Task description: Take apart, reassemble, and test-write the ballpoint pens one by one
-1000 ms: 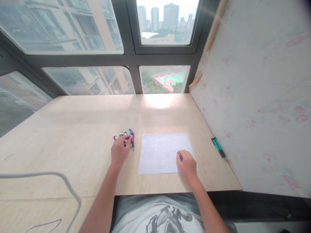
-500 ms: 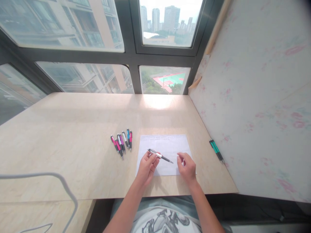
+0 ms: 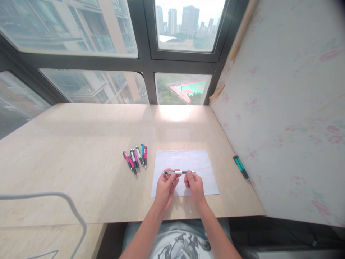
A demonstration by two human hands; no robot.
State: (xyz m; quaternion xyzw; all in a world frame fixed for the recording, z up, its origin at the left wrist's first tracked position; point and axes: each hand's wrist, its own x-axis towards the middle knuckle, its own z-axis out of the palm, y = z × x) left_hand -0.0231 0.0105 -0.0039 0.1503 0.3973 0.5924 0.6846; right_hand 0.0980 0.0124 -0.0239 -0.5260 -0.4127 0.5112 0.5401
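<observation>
Holding a pen point(image 3: 179, 172) level over the paper point(image 3: 185, 167), left hand point(image 3: 165, 189) and right hand point(image 3: 194, 187) pinch its ends; spare pens point(image 3: 135, 157) lie left.

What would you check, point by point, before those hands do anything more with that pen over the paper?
1. Pen held by both hands: ok; left hand and right hand each pinch it.
2. Pen level above the paper: ok, it lies roughly horizontal.
3. Tip out or retracted: cannot tell, too small.
4. Paper flat on the desk: ok.
5. Spare pens clear of the hands: ok, they lie left of the paper.
6. Green pens by the wall out of the way: ok.
</observation>
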